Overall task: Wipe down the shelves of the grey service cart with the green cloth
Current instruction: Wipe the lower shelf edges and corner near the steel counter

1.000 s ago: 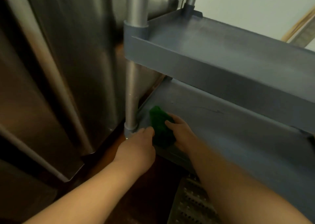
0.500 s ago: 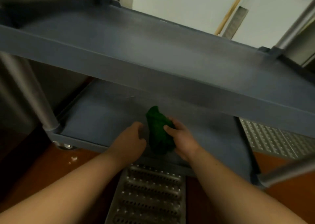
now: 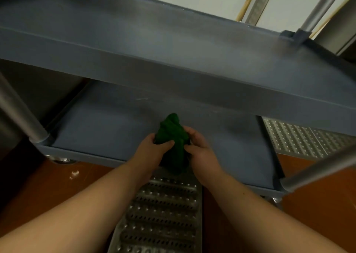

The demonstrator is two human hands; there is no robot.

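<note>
The grey service cart fills the view, its middle shelf (image 3: 173,46) above and its bottom shelf (image 3: 104,125) below. A bunched dark green cloth (image 3: 171,135) hangs over the front lip of the bottom shelf, near the middle. My left hand (image 3: 152,150) grips the cloth's left side with thumb across it. My right hand (image 3: 198,148) pinches the right side. Both hands are closed on the cloth, and its lower end droops between my wrists.
Round metal posts stand at the cart's left front (image 3: 17,112) and right front (image 3: 316,172). A perforated metal floor grate (image 3: 163,218) runs under my forearms, another grate (image 3: 296,139) lies right of the cart. Red-brown floor (image 3: 48,185) surrounds it. Wooden handles (image 3: 246,2) lean on the wall.
The view swung from the cart's left corner to its middle. The cloth moved right along the bottom shelf, and my left hand went from resting beside it to gripping it.
</note>
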